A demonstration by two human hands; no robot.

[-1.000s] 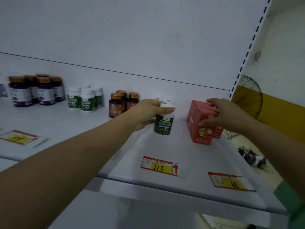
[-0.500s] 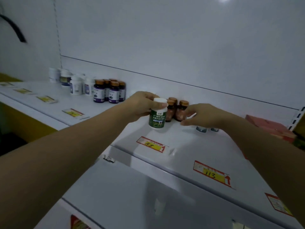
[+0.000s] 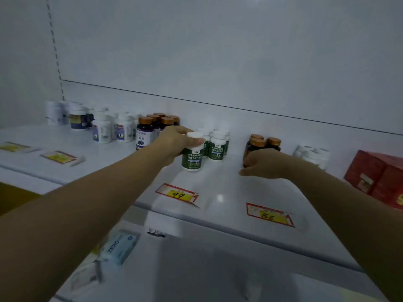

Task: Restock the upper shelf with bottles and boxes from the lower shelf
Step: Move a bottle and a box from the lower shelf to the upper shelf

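Setting a green-label bottle [image 3: 192, 156] on the upper shelf [image 3: 229, 182], my left grip [image 3: 174, 144] clamped round its cap, just beside the matching bottles [image 3: 217, 149]. I'd lower it flat, then nudge it back. By the brown bottles [image 3: 273, 143] my right grip [image 3: 265, 164] is curled; whether it holds one, I cannot tell.

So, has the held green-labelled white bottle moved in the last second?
Yes, leftward: the green-labelled white bottle was right of the amber-capped brown bottles, now left.

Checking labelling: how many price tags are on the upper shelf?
4 price tags: one at the far left edge, one beside it, one marked 99 before the left hand, one marked 158 before the right hand. More may be offscreen.
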